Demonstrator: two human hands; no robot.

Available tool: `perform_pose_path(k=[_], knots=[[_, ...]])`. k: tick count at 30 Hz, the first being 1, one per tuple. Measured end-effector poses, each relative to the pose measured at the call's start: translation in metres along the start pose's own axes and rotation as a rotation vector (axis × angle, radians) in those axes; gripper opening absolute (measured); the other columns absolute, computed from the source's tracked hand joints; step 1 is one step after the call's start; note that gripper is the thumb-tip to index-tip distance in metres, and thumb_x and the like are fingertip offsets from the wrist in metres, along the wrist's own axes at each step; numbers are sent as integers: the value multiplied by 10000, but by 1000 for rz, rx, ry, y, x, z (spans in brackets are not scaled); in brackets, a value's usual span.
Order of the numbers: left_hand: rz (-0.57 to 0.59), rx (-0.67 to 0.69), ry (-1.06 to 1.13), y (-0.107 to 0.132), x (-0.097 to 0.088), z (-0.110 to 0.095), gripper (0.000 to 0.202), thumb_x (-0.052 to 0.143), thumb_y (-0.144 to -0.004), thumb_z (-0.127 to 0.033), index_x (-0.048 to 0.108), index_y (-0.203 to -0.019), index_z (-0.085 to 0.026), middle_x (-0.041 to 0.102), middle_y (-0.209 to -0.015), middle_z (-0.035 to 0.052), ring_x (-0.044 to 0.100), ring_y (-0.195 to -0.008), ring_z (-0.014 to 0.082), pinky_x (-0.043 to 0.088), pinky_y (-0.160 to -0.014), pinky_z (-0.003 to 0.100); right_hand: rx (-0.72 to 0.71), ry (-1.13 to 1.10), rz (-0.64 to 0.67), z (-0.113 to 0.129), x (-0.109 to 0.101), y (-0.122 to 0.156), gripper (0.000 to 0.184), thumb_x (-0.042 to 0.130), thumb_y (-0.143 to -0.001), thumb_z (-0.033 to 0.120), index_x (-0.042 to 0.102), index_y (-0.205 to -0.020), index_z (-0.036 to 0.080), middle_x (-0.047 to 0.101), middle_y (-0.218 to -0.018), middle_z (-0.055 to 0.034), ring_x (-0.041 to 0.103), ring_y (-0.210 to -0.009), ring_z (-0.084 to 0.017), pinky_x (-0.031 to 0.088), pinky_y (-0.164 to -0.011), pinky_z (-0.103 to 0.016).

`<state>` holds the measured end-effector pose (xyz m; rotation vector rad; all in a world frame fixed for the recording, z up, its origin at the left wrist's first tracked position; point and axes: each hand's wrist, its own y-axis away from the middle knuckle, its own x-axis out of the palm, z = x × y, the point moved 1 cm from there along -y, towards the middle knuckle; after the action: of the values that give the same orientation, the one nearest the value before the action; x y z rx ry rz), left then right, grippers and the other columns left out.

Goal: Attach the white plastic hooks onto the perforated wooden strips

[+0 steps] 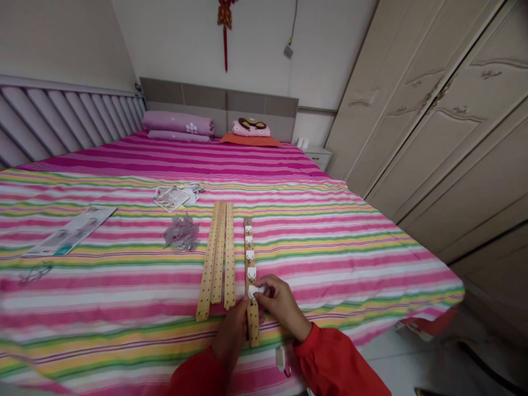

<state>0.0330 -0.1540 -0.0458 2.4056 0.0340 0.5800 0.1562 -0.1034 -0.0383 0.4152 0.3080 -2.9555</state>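
A wooden strip (249, 258) with several white hooks fixed along it lies lengthwise on the striped bedspread (330, 247). My right hand (280, 305) pinches a white hook (256, 290) against the strip's near part. My left hand (233, 330) grips the same strip's near end from the left, fingers curled. Three bare perforated wooden strips (218, 258) lie side by side just left of it. Both my sleeves are red.
A clear bag of small parts (181, 232) and opened plastic packaging (177, 196) lie beyond the strips. A printed sheet (72, 231) rests at the left. Another white hook (281, 360) lies near my right sleeve. Pillows (178, 125) sit by the headboard; a wardrobe (445, 110) stands right.
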Motion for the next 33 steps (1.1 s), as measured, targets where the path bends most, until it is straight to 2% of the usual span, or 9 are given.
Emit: perform_pose_path(k=[6,10,15,22,29,33], knots=[[-35,-32,73,-5,-1,3,399,543,-817,-472,583,-1046,-147,712,-827,78,688,-790,177,517,-682,264,69,-35,28,-4,-3,1,162,681,-655,196,689,-815,173,573,-645,22,439,-493,-92,346,-450,-207],[-56,-23,91,-9,-2,5,368,552,-829,-434,595,-1038,-134,713,-841,93,689,-804,178,527,-692,259,74,-70,65,-4,-6,2,173,683,-663,205,718,-830,180,621,-693,5,448,-517,-90,359,-478,-211],[-66,-3,67,-18,-4,11,388,570,-815,-452,608,-1007,-116,715,-815,104,694,-779,193,540,-671,270,67,-81,53,-5,-6,-1,180,677,-649,179,725,-822,181,628,-694,0,435,-521,-90,348,-481,-212],[-122,-3,89,-11,4,4,341,543,-843,-426,605,-962,-112,712,-743,94,697,-722,186,547,-637,271,59,-76,40,-7,-5,-4,157,683,-645,180,718,-798,173,614,-691,3,416,-510,-86,342,-488,-217],[-96,1,82,-12,8,3,307,571,-827,-401,609,-915,-109,704,-704,84,693,-690,178,551,-625,265,88,-60,26,-5,-4,-2,129,683,-641,189,697,-768,176,600,-664,12,442,-525,-100,355,-496,-222],[-73,47,47,-13,7,4,256,591,-815,-363,614,-868,-113,699,-686,75,688,-675,170,547,-609,252,166,-145,-26,-6,-1,0,177,724,-622,274,644,-745,176,583,-616,18,496,-548,-123,388,-511,-232]])
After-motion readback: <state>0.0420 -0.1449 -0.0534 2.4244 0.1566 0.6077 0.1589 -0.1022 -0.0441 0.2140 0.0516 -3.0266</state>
